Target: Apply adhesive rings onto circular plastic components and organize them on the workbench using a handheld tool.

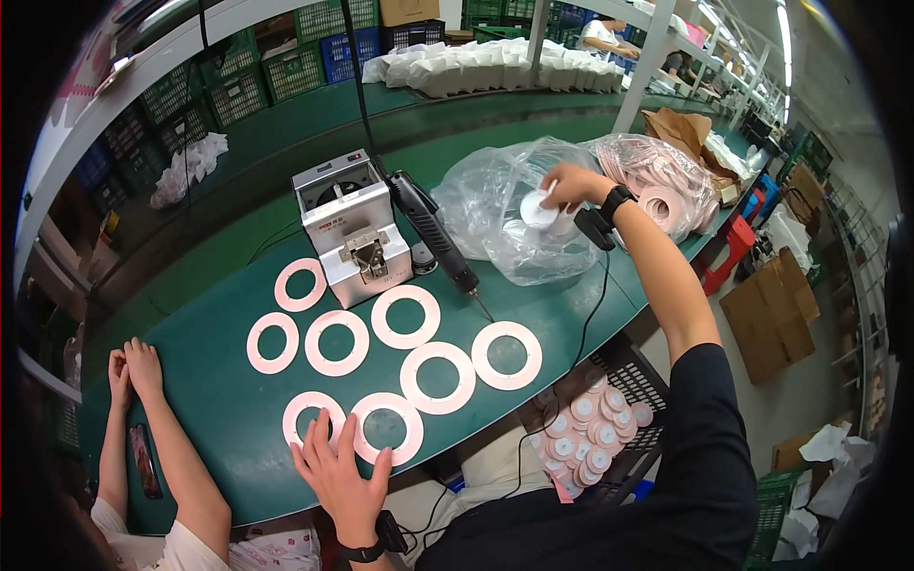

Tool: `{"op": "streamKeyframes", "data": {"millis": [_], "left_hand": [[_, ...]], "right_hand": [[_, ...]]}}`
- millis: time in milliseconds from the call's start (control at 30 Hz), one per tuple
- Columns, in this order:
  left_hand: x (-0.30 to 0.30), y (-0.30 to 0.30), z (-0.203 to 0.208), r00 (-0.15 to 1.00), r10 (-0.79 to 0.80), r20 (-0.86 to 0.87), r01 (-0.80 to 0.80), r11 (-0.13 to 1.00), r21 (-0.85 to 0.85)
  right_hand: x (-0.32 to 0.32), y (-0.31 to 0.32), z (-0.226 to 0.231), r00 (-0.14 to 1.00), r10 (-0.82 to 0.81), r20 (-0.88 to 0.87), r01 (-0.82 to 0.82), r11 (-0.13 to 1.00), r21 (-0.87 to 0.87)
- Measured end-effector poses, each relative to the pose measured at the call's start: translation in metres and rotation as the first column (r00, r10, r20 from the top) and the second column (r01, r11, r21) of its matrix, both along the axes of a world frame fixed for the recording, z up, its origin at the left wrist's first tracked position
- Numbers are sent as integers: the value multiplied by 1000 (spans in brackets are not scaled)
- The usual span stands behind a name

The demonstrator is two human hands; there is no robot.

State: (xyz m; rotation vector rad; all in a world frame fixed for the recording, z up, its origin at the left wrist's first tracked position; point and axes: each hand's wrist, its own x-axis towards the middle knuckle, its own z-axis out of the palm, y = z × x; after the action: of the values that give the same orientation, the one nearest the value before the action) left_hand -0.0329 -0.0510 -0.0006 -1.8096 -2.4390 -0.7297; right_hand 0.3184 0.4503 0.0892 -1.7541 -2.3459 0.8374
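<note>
Several flat pink rings (436, 403) lie spread over the green table. My left hand (343, 481), fingers spread, rests by the two nearest rings, its fingertips on or just above the ring at the front left (295, 404) and the ring beside it (413, 443). To the far right, my right hand (571, 186) pinches a white disc (539, 207) at the mouth of a clear plastic bag (471, 205). More white discs show dimly through the bag. A black electric screwdriver (433, 228) hangs tip down above the rings, next to a silver screw feeder (352, 228).
A second clear bag (700, 205) holds stacked pink rings. Below the table edge, a black crate (633, 381) contains pink-and-white assembled discs (590, 428). At left, another person's hands (133, 371) rest on the table near a phone (145, 462). A cable hangs from my right wrist.
</note>
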Motion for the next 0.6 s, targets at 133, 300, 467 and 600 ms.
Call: {"op": "streamKeyframes", "data": {"millis": [133, 300, 467, 600], "left_hand": [[-2, 1, -1, 1000, 4, -1, -4, 1000, 0], [-2, 1, -1, 1000, 4, -7, -4, 1000, 2], [-2, -1, 1, 1000, 9, -6, -9, 1000, -5], [-1, 1, 0, 1000, -8, 0, 8, 1000, 9]], "right_hand": [[6, 18, -22, 940, 111, 321, -90, 993, -82], [19, 16, -22, 804, 169, 570, -321, 930, 178], [16, 29, -27, 870, 292, 397, -439, 825, 355], [7, 48, -46, 812, 469, 346, -544, 824, 160]]}}
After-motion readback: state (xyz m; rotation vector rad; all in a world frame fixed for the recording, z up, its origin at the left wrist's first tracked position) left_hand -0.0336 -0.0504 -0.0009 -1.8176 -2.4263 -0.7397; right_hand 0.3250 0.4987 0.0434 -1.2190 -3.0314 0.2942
